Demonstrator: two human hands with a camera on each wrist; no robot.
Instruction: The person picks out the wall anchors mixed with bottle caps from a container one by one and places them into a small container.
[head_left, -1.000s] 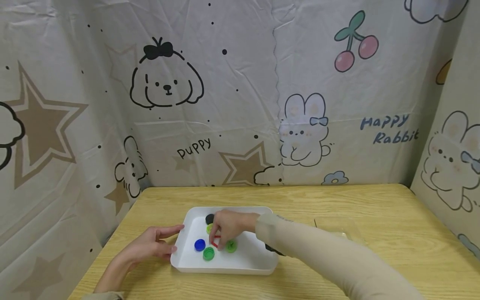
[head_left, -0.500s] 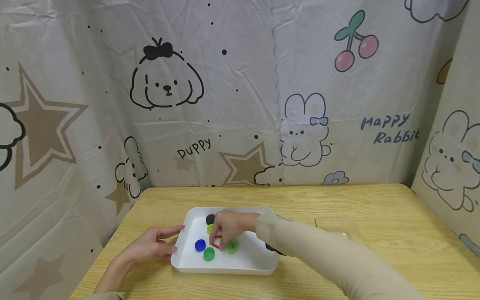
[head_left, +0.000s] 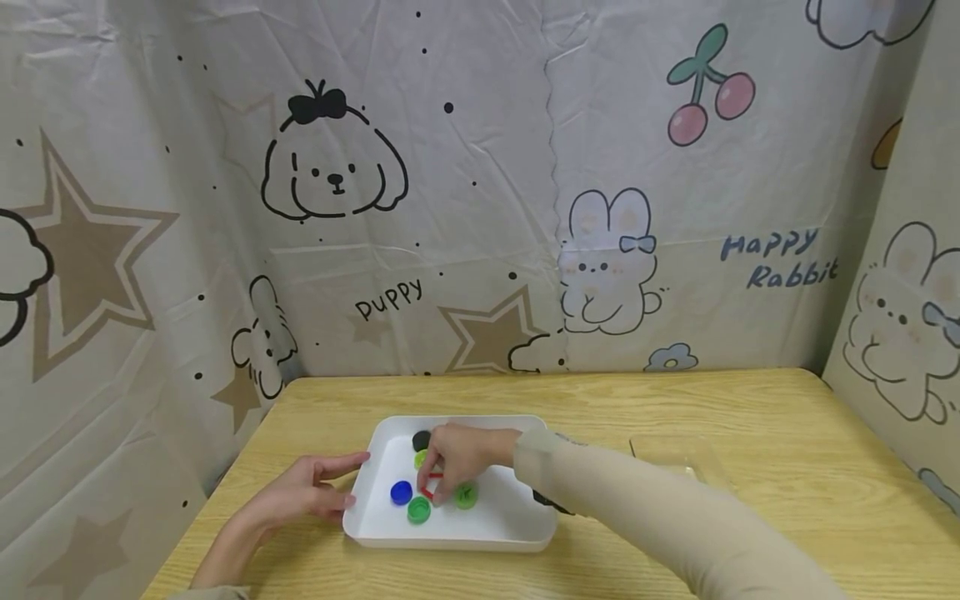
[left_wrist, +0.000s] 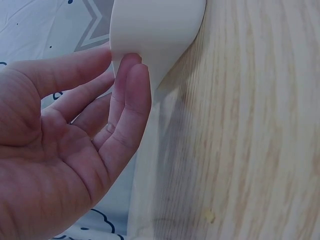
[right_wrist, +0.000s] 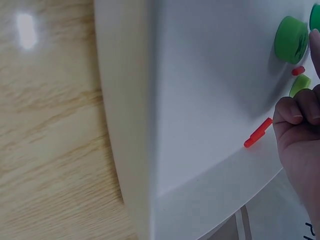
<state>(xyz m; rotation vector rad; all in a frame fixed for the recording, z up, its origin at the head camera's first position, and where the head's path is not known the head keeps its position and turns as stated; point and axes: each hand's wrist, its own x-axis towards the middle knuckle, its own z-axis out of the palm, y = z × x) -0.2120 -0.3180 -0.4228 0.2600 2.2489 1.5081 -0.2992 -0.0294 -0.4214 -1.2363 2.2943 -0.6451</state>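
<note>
A: Entry — white tray (head_left: 517, 533) sits on the wooden table (head_left: 750, 417), near edge, left of centre. Right hand (head_left: 461, 454) reaches in from 3 o'clock; its fingers are curled down over a thin red ring (head_left: 431, 484) on the tray floor. Whether they actually pinch it — cannot tell; the head view is too small, and the right wrist view shows only curled knuckles beside red slivers.

B: Left hand (head_left: 303, 493)?

A: At the tray's 9 o'clock. Fingers straight and relaxed, tips resting against the outer wall; it grips nothing.

B: Contents of the tray?

A: Blue cap (head_left: 401, 492) at 9 o'clock of the red ring, dark green cap (head_left: 418, 510) at 7 o'clock, a second green cap (head_left: 467, 497) at 3 o'clock. A black cap (head_left: 422, 440) lies toward the far wall, at 12 o'clock, and a pale green cap (head_left: 420, 457) is half hidden under the right hand. All lie apart from one another.

B: Handling judgement on the ring?

A: Likely very light, thin, slightly springy plastic. It lies flat on a smooth floor, so it may skid rather than lift. Best taken by pinching opposite sides of the rim with thumb and forefinger, or by tipping one edge up first. Caps are stiff and light and should not crush.

B: Anything else?

A: A clear lidded box (head_left: 678, 457) lies on the table at the tray's 3 o'clock, well apart.
</note>
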